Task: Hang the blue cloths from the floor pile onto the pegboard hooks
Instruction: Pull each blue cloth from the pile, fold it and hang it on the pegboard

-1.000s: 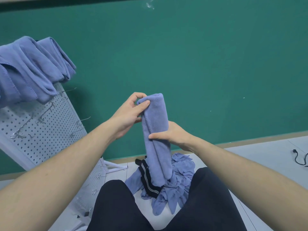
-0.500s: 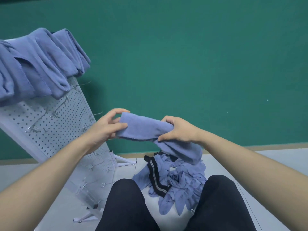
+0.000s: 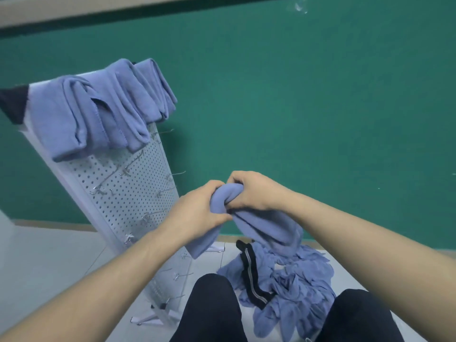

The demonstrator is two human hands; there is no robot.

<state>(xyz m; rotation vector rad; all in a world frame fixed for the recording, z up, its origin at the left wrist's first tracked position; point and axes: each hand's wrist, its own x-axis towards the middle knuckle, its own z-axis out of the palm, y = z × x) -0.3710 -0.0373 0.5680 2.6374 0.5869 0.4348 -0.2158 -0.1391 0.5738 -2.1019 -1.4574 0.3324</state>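
So I've got one blue cloth (image 3: 266, 225) bunched up between both hands, right of the pegboard (image 3: 133, 183) and about level with its middle rows. My left hand (image 3: 197, 211) has its fingers curled round the fold on the side nearer the pegboard, and my right hand (image 3: 251, 191) is clenched over the top of the same bundle, thumb tucked into the fabric. I'm holding it doubled like that because, I reckon, a folded hump drapes over a hook way better than a loose sheet. One tail droops below my left wrist, the other trails down from my right hand toward the floor pile (image 3: 291, 280).

That pile sits on the floor, down and right of the pegboard's foot, between my knees, and there's plenty left in it, plus a black striped strap (image 3: 249, 272) mixed in that isn't part of the job.

The pegboard's top row is already loaded with the hung cloths (image 3: 103, 107), packed side by side. Below them are bare wire hooks (image 3: 172, 174), some sticking out past the pegboard's right edge, and those are nearest to me. Room-wise it's open air between my hands and that edge, just green wall behind. Main snag risk, I'd guess, is a dangling tail catching a lower hook on the way in.
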